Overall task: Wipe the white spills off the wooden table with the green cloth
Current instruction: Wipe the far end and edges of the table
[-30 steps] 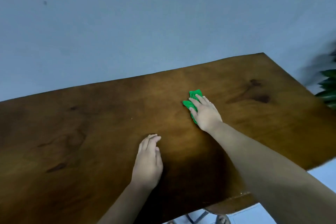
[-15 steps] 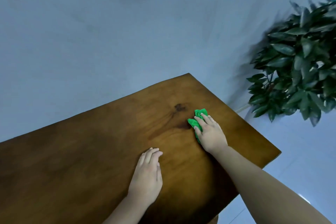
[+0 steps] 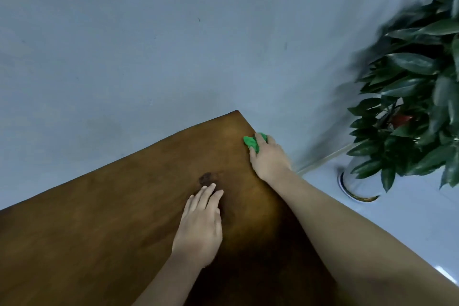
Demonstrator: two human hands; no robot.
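The wooden table point(image 3: 111, 218) fills the lower left of the head view, its far right corner near the wall. My right hand point(image 3: 269, 156) presses the bunched green cloth point(image 3: 251, 142) against the table's right edge, close to that corner; part of the cloth pokes out past my fingers. My left hand point(image 3: 201, 226) lies flat on the tabletop, fingers together, just below a dark knot in the wood. No white spills show on the visible wood.
A grey-blue wall point(image 3: 149, 44) rises directly behind the table. To the right, beyond the table edge, a leafy potted plant point(image 3: 409, 106) stands in a glass vase point(image 3: 357, 184) on the pale floor.
My right hand slid the cloth rightward across the table to its right edge. The view swung right, bringing the plant in. My left hand stayed flat, shifting slightly right.
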